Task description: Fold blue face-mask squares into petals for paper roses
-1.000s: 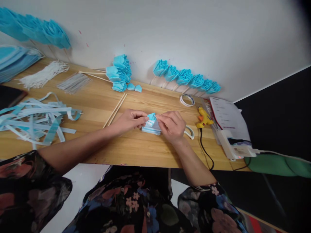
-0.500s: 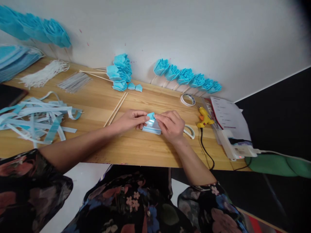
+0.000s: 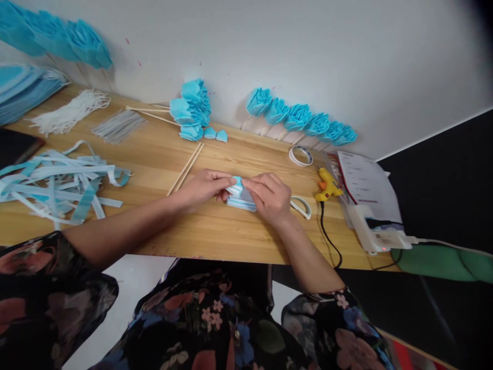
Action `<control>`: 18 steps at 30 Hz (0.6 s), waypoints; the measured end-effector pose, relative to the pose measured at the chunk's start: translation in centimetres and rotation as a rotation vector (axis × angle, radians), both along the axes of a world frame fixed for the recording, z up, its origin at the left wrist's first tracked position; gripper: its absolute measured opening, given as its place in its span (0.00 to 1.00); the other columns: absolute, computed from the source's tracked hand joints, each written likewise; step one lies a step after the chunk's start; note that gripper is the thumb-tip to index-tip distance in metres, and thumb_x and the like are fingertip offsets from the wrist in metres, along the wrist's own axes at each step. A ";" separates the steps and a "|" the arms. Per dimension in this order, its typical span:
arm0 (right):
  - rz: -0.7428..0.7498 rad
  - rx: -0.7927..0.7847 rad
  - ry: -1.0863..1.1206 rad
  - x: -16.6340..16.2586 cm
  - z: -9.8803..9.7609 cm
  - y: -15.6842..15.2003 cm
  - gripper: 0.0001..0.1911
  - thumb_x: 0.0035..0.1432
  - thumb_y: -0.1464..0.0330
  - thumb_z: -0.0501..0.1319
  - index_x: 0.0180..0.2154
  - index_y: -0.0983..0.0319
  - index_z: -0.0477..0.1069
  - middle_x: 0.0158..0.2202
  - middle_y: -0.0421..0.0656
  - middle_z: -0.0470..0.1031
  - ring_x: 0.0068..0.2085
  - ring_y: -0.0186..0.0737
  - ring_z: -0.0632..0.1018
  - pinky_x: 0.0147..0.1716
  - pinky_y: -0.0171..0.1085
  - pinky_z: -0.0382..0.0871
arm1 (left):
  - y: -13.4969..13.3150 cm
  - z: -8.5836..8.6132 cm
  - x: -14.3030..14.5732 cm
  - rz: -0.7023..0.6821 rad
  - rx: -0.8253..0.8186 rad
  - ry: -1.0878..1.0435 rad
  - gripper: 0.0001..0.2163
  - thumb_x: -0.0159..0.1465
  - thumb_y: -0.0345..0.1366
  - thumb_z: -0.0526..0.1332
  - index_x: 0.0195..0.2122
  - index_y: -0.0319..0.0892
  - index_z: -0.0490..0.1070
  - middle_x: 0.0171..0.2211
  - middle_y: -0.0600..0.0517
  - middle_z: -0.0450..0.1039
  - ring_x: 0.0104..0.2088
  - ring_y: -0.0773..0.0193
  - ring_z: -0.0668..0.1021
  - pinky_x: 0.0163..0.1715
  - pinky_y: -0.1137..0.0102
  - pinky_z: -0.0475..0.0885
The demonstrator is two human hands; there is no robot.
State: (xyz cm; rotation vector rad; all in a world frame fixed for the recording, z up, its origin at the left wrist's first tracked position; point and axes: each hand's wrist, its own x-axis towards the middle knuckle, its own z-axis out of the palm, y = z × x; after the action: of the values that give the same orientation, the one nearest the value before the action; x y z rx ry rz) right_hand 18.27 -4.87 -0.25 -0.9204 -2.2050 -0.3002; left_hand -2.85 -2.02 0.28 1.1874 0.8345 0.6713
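So a small folded piece (image 3: pixel 238 187), blue and white, is held just over the front part of the bench (image 3: pixel 215 239), right between the two hands. Its left side is pinched between thumb and fingers of the left hand (image 3: pixel 206 188), and its right edge is nipped by the fingertips of the right hand (image 3: pixel 271 198). Just below it, a little pleated stack (image 3: pixel 242 204) can be seen, partly covered by the right hand. A white looped handle (image 3: pixel 304 207) is half hidden beside that same hand, and two thin sticks (image 3: pixel 185 169) are laid side by side near the left one. Further back, two small blue folds (image 3: pixel 221 136) are set down next to a bunch of blue flowers (image 3: pixel 190 110), and a row of flower heads (image 3: pixel 298 117) on sticks is leaned against the wall (image 3: pixel 239 46). Over on the right, a tape roll (image 3: pixel 301 155), a yellow glue gun (image 3: pixel 328 185) and a white power strip (image 3: pixel 365 231) are parked, while a messy pile of cut strips (image 3: pixel 57 187) is heaped way over on the left.
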 end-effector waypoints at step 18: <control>-0.069 -0.822 0.618 0.0 -0.2 0.1 0.20 0.66 0.59 0.59 0.57 0.57 0.71 0.37 0.41 0.77 0.34 0.34 0.75 0.32 0.35 0.73 | 0.2 0.6 -0.3 0.053 0.264 0.190 0.16 0.65 0.43 0.60 0.22 0.39 0.68 0.18 0.56 0.65 0.20 0.72 0.66 0.22 0.75 0.60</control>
State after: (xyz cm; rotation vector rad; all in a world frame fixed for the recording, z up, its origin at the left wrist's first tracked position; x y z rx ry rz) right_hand 18.27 -4.73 -0.50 -1.2877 -1.6834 0.8229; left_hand -3.19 -1.77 0.89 1.4889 0.9597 0.7364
